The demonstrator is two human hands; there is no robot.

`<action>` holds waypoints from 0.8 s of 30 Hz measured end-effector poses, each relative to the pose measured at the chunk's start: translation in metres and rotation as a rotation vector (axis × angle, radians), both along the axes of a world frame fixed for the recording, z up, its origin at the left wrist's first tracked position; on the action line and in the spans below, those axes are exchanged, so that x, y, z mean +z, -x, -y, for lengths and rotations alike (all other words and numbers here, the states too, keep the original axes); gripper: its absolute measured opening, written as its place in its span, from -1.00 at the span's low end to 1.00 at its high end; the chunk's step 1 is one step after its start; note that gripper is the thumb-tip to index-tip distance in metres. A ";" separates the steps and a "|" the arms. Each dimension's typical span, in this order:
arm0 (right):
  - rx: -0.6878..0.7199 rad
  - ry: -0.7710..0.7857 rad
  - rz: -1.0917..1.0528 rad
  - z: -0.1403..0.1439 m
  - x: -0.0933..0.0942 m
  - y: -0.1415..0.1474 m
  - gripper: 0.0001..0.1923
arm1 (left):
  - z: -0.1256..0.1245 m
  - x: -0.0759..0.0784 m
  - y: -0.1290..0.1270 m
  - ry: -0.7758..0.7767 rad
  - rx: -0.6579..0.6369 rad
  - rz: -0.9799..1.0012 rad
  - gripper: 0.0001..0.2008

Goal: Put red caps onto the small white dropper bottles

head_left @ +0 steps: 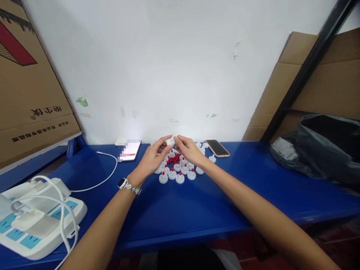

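Observation:
My left hand is closed on a white nozzle cap, held up over the blue table. My right hand meets it from the other side, thumb and fingers pinched together at the cap's edge. What sits between those right fingertips is too small to make out. Below both hands stand several white nozzle caps with red tips, upright on their wide bases. Among them lies a heap of small red tips. Several white caps without red tips lie to the right, partly behind my right hand.
A phone with a lit screen lies left, a dark-screened phone right. A white cable crosses the blue table towards a power strip. Cardboard stands left; a dark plastic bag sits right.

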State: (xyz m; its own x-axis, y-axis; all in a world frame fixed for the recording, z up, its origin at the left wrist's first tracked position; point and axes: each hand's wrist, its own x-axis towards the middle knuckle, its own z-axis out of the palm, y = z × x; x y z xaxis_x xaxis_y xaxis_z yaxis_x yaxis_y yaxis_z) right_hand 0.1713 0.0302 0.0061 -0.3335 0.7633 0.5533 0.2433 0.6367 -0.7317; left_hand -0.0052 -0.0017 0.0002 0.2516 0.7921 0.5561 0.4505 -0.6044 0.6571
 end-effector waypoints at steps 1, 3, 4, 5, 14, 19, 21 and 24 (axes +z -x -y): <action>-0.030 -0.001 0.048 -0.008 0.000 -0.005 -0.57 | -0.003 -0.003 0.003 0.013 0.023 -0.043 -0.46; -0.133 -0.023 0.133 -0.027 0.000 -0.013 -0.66 | -0.009 -0.010 0.008 0.017 0.074 -0.123 -0.44; -0.194 -0.038 0.188 -0.038 0.000 -0.015 -0.72 | -0.012 -0.014 0.011 -0.007 0.095 -0.183 -0.50; -0.248 -0.039 0.261 -0.048 -0.001 -0.016 -0.77 | -0.015 -0.018 0.013 -0.026 0.104 -0.250 -0.57; -0.372 -0.052 0.897 -0.096 -0.002 0.010 -0.76 | -0.011 -0.023 0.006 0.003 0.072 -0.475 -0.70; -0.289 0.012 0.972 -0.111 -0.005 0.020 -0.84 | -0.013 -0.023 0.009 0.019 0.071 -0.495 -0.70; -0.279 0.042 0.985 -0.117 -0.003 0.021 -0.83 | -0.014 -0.023 0.011 0.003 0.078 -0.504 -0.68; -0.332 0.047 0.974 -0.127 -0.002 0.024 -0.73 | -0.015 -0.023 0.012 -0.009 0.110 -0.501 -0.65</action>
State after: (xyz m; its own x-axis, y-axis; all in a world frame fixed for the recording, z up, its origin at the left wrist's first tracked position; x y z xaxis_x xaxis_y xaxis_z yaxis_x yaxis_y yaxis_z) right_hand 0.1478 0.1575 0.0045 -0.3896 0.9128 0.1229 0.9028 0.4049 -0.1449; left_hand -0.0175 0.0138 -0.0228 0.4045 0.8248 0.3952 0.7699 -0.5403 0.3396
